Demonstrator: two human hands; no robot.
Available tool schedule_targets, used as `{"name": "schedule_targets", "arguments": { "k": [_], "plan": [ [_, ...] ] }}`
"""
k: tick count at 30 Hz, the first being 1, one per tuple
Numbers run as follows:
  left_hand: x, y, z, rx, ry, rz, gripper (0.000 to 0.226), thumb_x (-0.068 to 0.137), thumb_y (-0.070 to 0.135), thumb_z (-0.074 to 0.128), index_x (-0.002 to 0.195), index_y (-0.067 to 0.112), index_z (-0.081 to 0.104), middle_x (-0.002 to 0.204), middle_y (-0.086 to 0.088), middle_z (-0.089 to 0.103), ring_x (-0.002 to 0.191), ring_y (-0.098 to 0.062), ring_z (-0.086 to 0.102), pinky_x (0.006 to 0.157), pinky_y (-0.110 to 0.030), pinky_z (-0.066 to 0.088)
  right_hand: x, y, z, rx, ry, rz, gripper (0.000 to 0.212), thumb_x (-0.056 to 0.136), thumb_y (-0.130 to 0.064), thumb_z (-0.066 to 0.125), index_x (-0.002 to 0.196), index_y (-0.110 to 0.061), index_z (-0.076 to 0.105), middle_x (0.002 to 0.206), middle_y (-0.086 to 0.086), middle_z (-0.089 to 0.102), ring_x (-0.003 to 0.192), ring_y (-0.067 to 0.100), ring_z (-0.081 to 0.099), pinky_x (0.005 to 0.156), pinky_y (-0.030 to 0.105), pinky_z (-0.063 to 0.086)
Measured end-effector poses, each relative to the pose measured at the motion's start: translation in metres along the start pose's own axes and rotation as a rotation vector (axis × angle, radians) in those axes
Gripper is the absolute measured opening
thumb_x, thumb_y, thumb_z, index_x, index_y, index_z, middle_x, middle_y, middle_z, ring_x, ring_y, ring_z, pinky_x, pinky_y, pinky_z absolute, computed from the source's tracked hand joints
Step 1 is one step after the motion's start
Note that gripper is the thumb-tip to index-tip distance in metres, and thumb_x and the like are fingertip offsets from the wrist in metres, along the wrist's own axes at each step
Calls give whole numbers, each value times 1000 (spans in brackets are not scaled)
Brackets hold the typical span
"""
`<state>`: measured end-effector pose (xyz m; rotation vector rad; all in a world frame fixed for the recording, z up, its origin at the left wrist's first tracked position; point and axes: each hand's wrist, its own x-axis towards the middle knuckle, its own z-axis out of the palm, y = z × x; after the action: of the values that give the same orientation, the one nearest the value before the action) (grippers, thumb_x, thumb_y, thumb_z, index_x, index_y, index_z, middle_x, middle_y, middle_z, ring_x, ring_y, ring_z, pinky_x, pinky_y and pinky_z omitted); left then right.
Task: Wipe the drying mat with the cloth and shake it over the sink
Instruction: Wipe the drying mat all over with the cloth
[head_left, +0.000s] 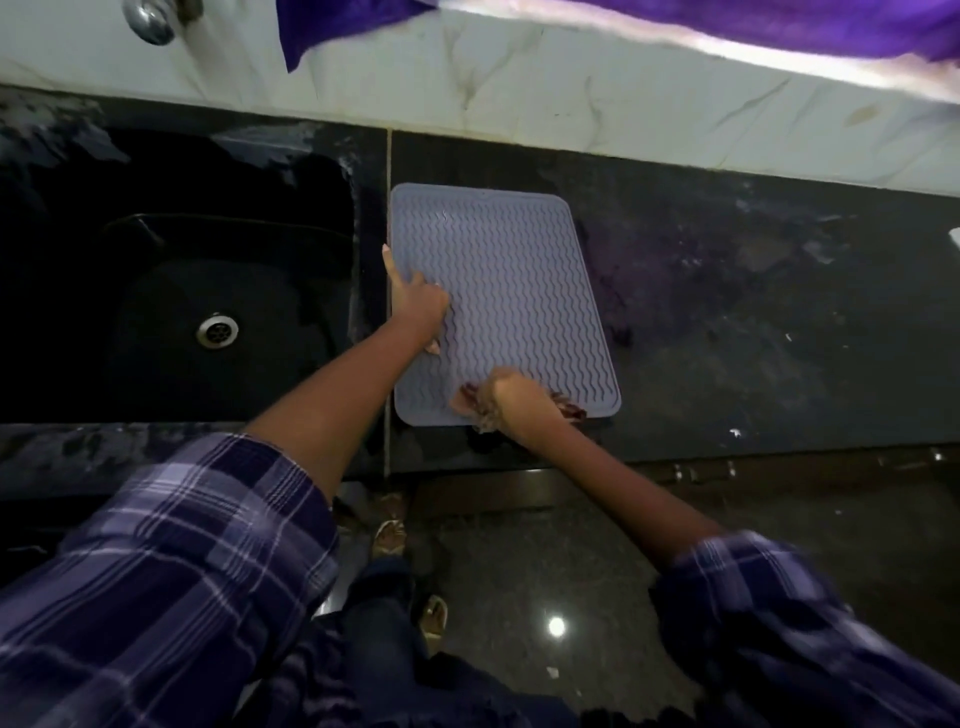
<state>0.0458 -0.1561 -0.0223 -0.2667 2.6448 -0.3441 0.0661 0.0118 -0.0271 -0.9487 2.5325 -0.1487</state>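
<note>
A grey ribbed drying mat (511, 291) lies flat on the dark counter, just right of the black sink (171, 291). My left hand (418, 309) presses on the mat's left edge, index finger stretched along that edge and thumb out on the ribs. My right hand (511, 397) grips a crumpled brownish cloth (569, 408) on the mat's near edge; the hand is blurred and most of the cloth is hidden under it.
The sink has a metal drain (217, 330), and a chrome tap part (150, 21) shows at the top left. A purple cloth (332, 26) hangs over the marble backsplash. Dark speckled counter (753, 312) stretches to the right. Floor and my feet are below.
</note>
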Motion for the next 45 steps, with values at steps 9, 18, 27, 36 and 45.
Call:
{"name": "schedule_targets", "arguments": {
  "k": [9,18,27,36,45],
  "plan": [
    [-15,5,4,-31,130,-22,65,73,48,76,130,25,54,126,5,55,131,-24,38,106,-76,-3,4,-22,8,-137,-34,-88,26,94,-4,48,115,0,63,121,18,62,111,31,57,93,38,48],
    [-1,0,-3,-466,141,-24,43,101,13,38,140,-4,43,152,-19,35,146,-34,15,112,-49,-21,1,45,-42,138,-44,23,27,88,-5,62,111,7,66,117,19,66,108,31,62,95,36,50],
    [52,-11,-22,-83,88,-29,68,90,56,52,149,29,33,156,2,32,148,-27,14,106,-73,-8,88,83,-86,225,183,194,23,89,1,51,69,-3,63,90,22,66,79,22,56,59,26,41],
    [148,-27,-64,-169,62,-39,79,85,56,59,150,23,30,156,2,31,150,-26,9,107,-75,-4,240,72,-153,119,4,297,37,93,-21,57,125,-4,59,128,18,60,118,34,58,99,39,46],
    [171,-28,-77,-71,-107,-36,65,69,63,72,123,28,61,128,3,61,145,-24,27,105,-74,-9,292,62,-132,-39,8,215,36,92,-19,56,124,-2,60,128,20,60,119,35,56,99,39,45]
  ]
}}
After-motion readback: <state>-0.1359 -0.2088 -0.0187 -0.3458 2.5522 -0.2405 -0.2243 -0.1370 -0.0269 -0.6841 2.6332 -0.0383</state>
